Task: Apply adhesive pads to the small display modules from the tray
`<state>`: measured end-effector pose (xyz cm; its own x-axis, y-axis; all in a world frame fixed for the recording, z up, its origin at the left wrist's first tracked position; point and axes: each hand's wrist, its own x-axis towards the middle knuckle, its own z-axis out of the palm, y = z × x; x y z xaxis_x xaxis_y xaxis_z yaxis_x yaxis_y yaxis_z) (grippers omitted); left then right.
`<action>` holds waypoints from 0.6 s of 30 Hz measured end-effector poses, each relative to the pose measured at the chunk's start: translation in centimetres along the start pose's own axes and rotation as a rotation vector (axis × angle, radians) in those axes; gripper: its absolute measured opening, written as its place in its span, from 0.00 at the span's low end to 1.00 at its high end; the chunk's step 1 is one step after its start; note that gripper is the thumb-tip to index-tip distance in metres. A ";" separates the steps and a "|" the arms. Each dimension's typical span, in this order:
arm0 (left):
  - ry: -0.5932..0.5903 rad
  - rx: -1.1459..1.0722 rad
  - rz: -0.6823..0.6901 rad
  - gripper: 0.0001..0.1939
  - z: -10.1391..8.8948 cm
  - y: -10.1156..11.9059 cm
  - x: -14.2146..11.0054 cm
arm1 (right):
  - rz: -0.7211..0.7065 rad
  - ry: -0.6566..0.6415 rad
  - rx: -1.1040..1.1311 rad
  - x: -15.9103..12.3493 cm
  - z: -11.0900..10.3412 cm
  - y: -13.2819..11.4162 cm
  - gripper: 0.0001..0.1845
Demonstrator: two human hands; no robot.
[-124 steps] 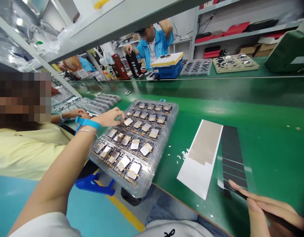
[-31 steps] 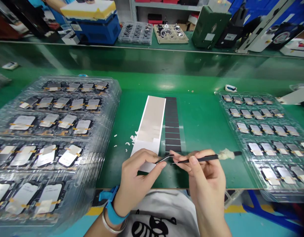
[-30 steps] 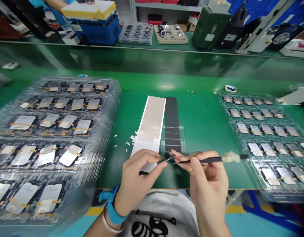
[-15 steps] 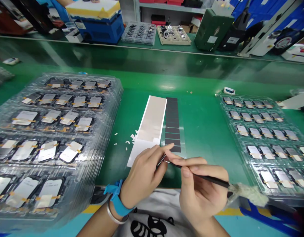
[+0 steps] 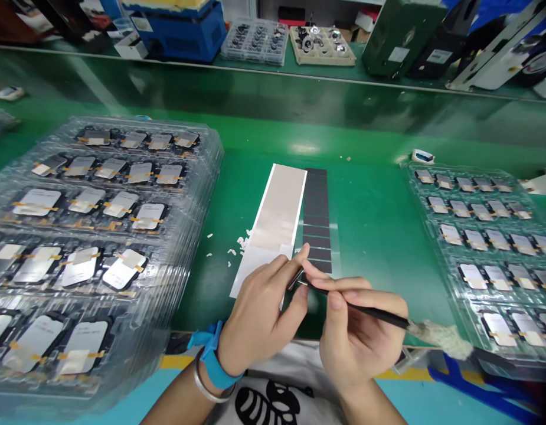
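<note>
My left hand (image 5: pixel 270 304), with a blue strap and a metal bangle at the wrist, is closed on a small flat dark-edged part (image 5: pixel 294 278), mostly hidden by the fingers. In my right hand (image 5: pixel 361 330) is a slim black tool (image 5: pixel 374 314), held like a pen. Its thin metallic tip is at the part, and its rear end is wrapped in something pale and frayed. Just beyond my hands lies a white-edged sheet (image 5: pixel 279 206) with a beige face. Beside it, on a clear backing, is a strip of black rectangular pieces (image 5: pixel 316 198).
Stacked clear trays (image 5: pixel 197 177) of small screen-like modules stand at left. Another clear tray (image 5: pixel 450 260) of similar modules is at right. White scraps (image 5: pixel 242 242) lie left of the sheet. A raised shelf (image 5: pixel 255 69) at the back bears boxes and parts trays.
The view has shifted slightly. Both hands keep their holds, and the tool tip stays at the small part; my left fingers have moved a little around it.
</note>
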<state>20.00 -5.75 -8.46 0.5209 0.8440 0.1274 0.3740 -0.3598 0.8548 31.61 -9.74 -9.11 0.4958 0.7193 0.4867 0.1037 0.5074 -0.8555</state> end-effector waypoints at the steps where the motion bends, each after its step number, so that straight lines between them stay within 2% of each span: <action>1: -0.006 -0.012 0.006 0.25 0.0 0.0 0.0 | 0.002 0.004 0.008 0.0 0.0 0.1 0.11; 8: -0.018 -0.058 0.019 0.26 -0.1 -0.4 -0.2 | 0.037 -0.002 0.030 -0.1 0.0 0.2 0.11; 14: 0.000 -0.078 0.039 0.26 0.0 -0.5 -0.3 | -0.008 -0.005 -0.020 0.0 0.1 0.3 0.11; 18: -0.005 -0.088 0.031 0.26 0.0 -0.5 -0.4 | -0.087 -0.038 0.028 0.3 0.0 0.6 0.14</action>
<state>19.65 -5.89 -8.97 0.5355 0.8307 0.1524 0.2884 -0.3495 0.8914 31.82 -9.22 -9.52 0.4530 0.6891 0.5656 0.1208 0.5812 -0.8048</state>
